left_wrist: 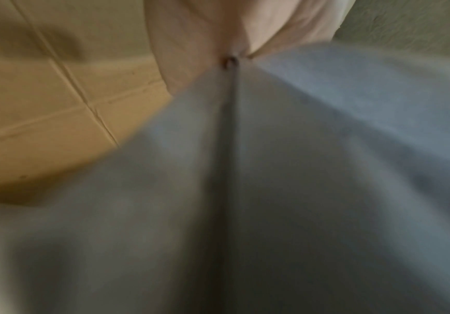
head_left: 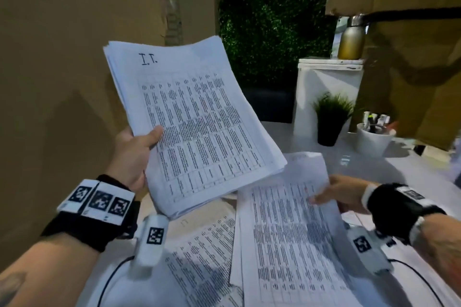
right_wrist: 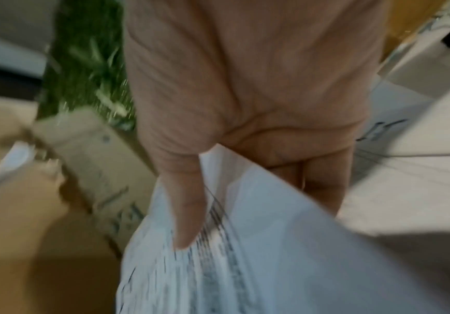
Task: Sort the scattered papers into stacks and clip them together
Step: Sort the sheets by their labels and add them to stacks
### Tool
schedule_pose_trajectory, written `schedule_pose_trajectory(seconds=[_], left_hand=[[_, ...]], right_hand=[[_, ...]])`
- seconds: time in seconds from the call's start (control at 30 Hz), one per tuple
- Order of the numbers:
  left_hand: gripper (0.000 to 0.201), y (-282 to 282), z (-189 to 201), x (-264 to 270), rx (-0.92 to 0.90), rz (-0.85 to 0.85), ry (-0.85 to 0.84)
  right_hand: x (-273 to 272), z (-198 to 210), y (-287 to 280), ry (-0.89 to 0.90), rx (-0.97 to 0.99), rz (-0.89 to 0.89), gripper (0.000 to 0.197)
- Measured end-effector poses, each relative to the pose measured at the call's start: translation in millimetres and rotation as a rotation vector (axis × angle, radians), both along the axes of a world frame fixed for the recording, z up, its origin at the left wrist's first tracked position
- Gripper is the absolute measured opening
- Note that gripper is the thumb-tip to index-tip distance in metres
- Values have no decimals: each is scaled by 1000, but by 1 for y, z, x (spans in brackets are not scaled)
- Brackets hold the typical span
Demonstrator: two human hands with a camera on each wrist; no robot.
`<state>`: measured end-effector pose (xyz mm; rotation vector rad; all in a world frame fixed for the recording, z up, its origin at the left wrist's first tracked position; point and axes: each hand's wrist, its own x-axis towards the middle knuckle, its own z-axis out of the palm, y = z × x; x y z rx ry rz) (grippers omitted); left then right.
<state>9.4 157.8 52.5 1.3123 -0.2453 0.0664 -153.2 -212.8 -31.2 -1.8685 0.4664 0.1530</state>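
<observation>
My left hand (head_left: 139,149) holds up a thick stack of printed papers (head_left: 197,119) marked "I.T." at the top, thumb on the front sheet, raised above the table. In the left wrist view the underside of that stack (left_wrist: 299,170) fills the blurred picture, with the hand (left_wrist: 218,31) at the top. My right hand (head_left: 334,197) pinches a single printed sheet (head_left: 294,227) by its right edge, low over the table; the right wrist view shows the thumb (right_wrist: 186,204) on top of this sheet (right_wrist: 245,255) and fingers beneath. More printed sheets (head_left: 199,257) lie scattered on the white table (head_left: 389,167). No clip is visible.
A potted green plant (head_left: 329,119) and a white cup of pens (head_left: 374,137) stand at the table's back right, beside a white box (head_left: 329,87) with a gold bottle (head_left: 351,40) on it. Cardboard walls (head_left: 74,57) rise on the left and right.
</observation>
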Motion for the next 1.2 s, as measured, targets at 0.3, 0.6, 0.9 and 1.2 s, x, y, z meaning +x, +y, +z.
schedule_pose_trajectory(seconds=[0.3,0.6,0.9,1.2], left_hand=[[11,-12,-11,-9,102,23,0],[9,-24,-22,-17,198,-71,71],[11,-64,-26,-59,241,-346,48],[59,-56,-26,-58,155,-418,67]], right_hand=[[-52,90,-16,-713,-288,-372,34],[-71,145,0,-713,205,-189,18],[9,84,70,-619,399,-316,48],[18,77,84,-909,-65,-442,32]])
